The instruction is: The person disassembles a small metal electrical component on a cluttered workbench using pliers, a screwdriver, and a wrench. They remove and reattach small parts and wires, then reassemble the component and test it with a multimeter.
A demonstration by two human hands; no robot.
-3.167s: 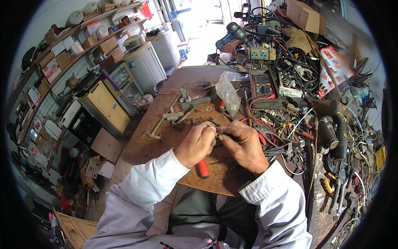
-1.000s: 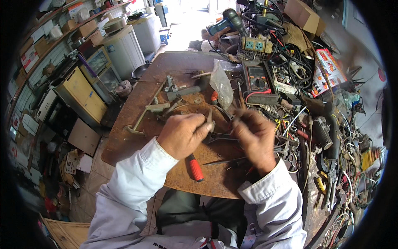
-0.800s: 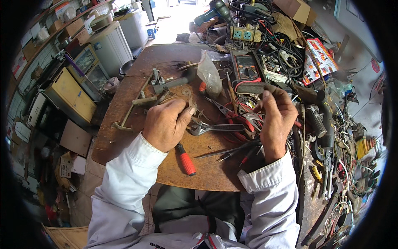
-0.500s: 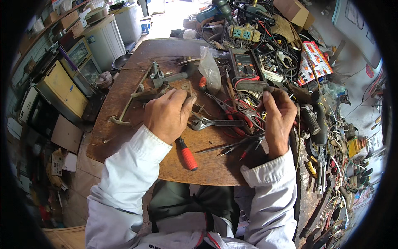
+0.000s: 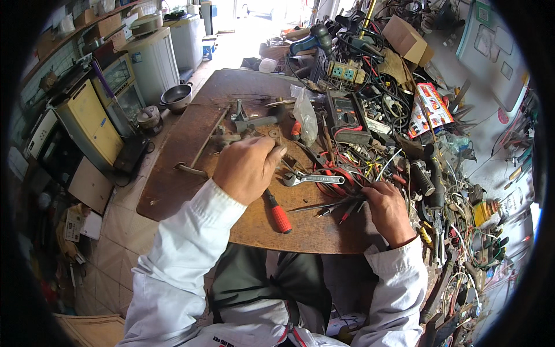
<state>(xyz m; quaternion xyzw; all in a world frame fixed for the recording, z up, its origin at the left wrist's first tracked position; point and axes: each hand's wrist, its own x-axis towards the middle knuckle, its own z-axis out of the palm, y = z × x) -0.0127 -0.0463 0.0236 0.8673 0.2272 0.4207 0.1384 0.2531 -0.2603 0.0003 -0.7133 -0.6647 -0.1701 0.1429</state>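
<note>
My left hand (image 5: 245, 168) is closed in a pinch around a small metal piece (image 5: 279, 142), held above the wooden bench (image 5: 173, 150). A red-handled screwdriver (image 5: 279, 215) lies below that hand. My right hand (image 5: 388, 211) is down at the bench's right, fingers curled among tools and leads; what they hold is hidden. An adjustable wrench (image 5: 317, 180) lies between my hands, with red-handled pliers (image 5: 326, 166) behind it. A dark pointed rod (image 5: 318, 206) and test probes (image 5: 347, 215) lie near my right fingers. A plastic bag (image 5: 305, 118) sits farther back.
A multimeter (image 5: 342, 110), power sockets (image 5: 345, 72), a cardboard box (image 5: 403, 38) and tangled wires and tools (image 5: 439, 225) crowd the right side. Metal parts (image 5: 243, 120) lie at the back of the bench. Appliances (image 5: 95, 124) and a pot (image 5: 176, 98) stand on the left floor.
My hands were together earlier, then separated. My right hand has since moved down onto the tools on the right. My left stays raised with the small piece. The head view has shifted.
</note>
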